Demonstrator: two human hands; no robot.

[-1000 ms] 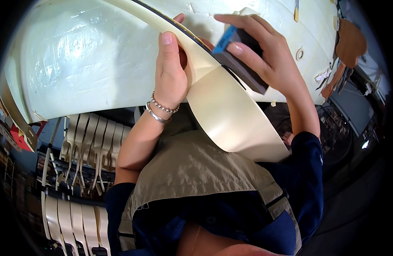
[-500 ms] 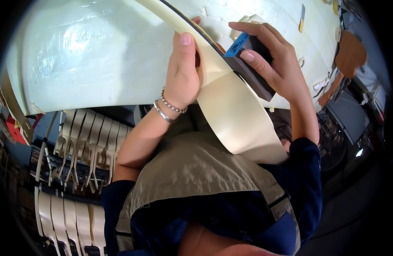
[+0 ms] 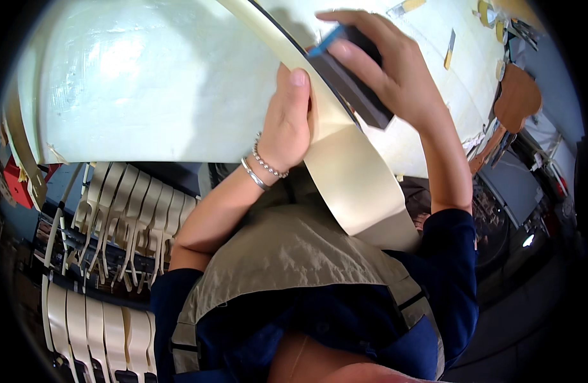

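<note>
A cream, curved-sided instrument body [image 3: 354, 179], ukulele- or guitar-like, stands on edge between my arms, one end resting against my apron. Its rim carries a dark line along the upper stretch. My left hand [image 3: 289, 121] is closed on the body near its waist, thumb on the cream side; the other fingers are mostly hidden behind it. In my right hand [image 3: 399, 73] is a dark grey sanding block [image 3: 354, 86] with a blue end, gripped between thumb and fingers. The block lies along the dark-lined edge; whether it touches cannot be made out.
Below the work is a pale, film-covered table [image 3: 128, 83]. Several cream instrument bodies [image 3: 102, 325] hang in racks at the left. A brown ukulele-shaped piece [image 3: 519, 99] is at the right. A small blade tool [image 3: 450, 50] and tape rolls [image 3: 487, 14] lie at the back right.
My right hand has moved the sanding block up and to the left along the body's edge. The left hand keeps its hold, and appears slightly lower and further right.
</note>
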